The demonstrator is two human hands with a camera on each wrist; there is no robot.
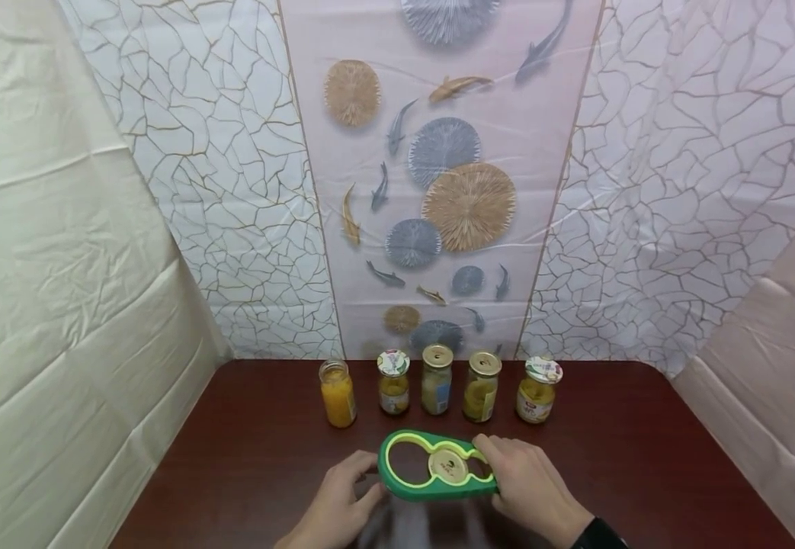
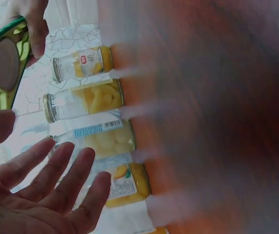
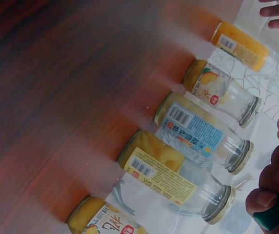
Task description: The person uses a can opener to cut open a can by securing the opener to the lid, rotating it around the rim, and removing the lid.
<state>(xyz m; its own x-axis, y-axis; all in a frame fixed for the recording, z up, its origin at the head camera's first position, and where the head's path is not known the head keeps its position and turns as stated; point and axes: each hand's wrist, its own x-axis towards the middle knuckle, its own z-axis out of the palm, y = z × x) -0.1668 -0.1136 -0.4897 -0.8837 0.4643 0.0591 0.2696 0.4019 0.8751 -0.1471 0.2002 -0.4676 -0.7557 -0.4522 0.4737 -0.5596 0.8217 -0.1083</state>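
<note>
A green jar opener (image 1: 404, 492) with lime-edged rings is held above the table by my right hand (image 1: 530, 484), which grips its narrow right end. A gold jar lid (image 1: 448, 465) sits in the opener's middle ring; the lid's underside shows in the left wrist view. My left hand (image 1: 342, 496) is beside the opener's wide left end, its fingers spread and fairly straight in the left wrist view. Whether it touches the opener I cannot tell. In the right wrist view, curled fingers of the right hand (image 3: 278, 170) wrap the opener's green edge (image 3: 276, 214).
Behind the hands stands a row of fruit jars: a lidless orange jar (image 1: 338, 398), a short jar (image 1: 393, 385), two taller gold-lidded jars, pale (image 1: 436, 389) and yellow (image 1: 480, 393), and another short jar (image 1: 536, 396). The dark red table (image 1: 253, 427) meets patterned cloth walls.
</note>
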